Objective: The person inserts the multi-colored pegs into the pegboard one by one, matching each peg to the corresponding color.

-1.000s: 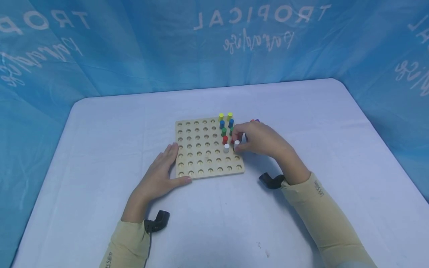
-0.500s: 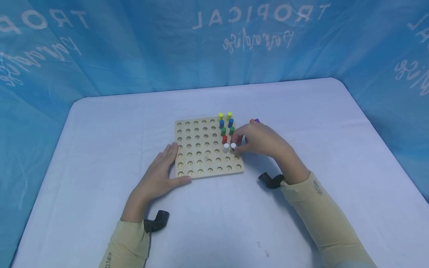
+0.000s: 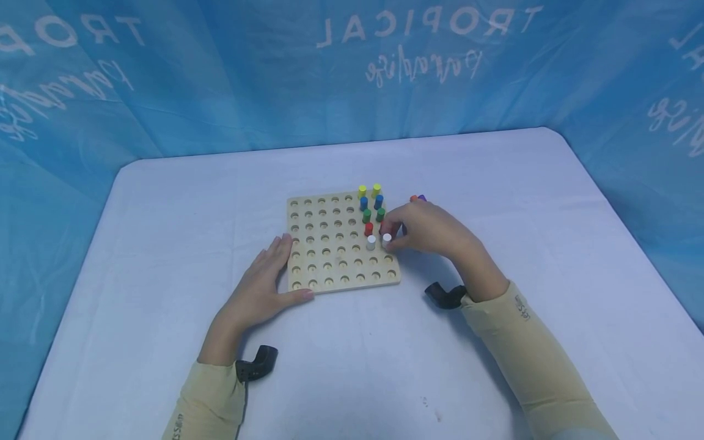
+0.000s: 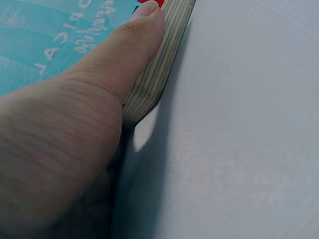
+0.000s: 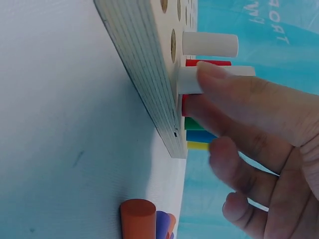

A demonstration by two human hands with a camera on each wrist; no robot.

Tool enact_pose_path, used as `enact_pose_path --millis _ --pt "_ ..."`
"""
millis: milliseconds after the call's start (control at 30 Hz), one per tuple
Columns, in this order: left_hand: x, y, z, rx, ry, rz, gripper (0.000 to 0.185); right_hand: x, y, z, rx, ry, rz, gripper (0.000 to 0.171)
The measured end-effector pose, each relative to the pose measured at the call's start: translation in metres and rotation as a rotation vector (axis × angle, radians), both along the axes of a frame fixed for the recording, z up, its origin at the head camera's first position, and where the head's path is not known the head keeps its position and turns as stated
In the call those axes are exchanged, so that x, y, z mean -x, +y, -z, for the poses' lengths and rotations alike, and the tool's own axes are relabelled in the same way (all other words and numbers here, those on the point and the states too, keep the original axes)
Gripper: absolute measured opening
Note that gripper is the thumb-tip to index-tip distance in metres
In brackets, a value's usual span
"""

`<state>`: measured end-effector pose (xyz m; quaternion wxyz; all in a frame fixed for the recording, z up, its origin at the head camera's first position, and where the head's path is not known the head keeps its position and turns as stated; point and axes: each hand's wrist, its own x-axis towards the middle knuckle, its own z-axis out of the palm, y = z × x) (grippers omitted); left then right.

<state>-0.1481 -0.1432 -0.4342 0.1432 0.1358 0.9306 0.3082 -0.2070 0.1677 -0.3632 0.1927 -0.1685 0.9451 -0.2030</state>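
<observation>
A square wooden pegboard [image 3: 337, 260] with rows of round holes lies on the table. At its near left corner my left hand [image 3: 258, 287] rests, fingers along the left edge and thumb on the near edge; the left wrist view shows that thumb [image 4: 134, 37] against the board's side. My right hand [image 3: 431, 231] pinches a white peg [image 5: 188, 79], standing on the board at the right-hand column, between thumb and forefinger. Whether it is fully seated is hidden. Beside it another white peg [image 3: 371, 243] stands upright. Paired red [image 3: 369, 230], green [image 3: 366, 216], blue [image 3: 364, 203] and yellow pegs [image 3: 362, 191] line up behind.
Orange and purple pegs [image 5: 138, 219] lie on the white table [image 3: 181, 244] beyond my right hand, which partly hides them in the head view. A blue printed curtain [image 3: 247, 79] hangs behind the table.
The pinched white peg first leaned left, towards its neighbour, then came back right and more upright at its hole. My left hand has stayed in place.
</observation>
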Motion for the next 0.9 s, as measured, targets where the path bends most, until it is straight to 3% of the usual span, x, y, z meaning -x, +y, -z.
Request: enact_pose_path --millis 733,900 --pt "0.001 0.0 0.002 0.007 0.001 -0.009 0.119 0.0 0.008 -0.002 -0.016 -0.036 -0.042 0.028" --pt "0.0 0.0 0.001 0.003 0.003 -0.008 0.118 0.002 0.016 -0.009 0.023 -0.081 -0.004 0.028"
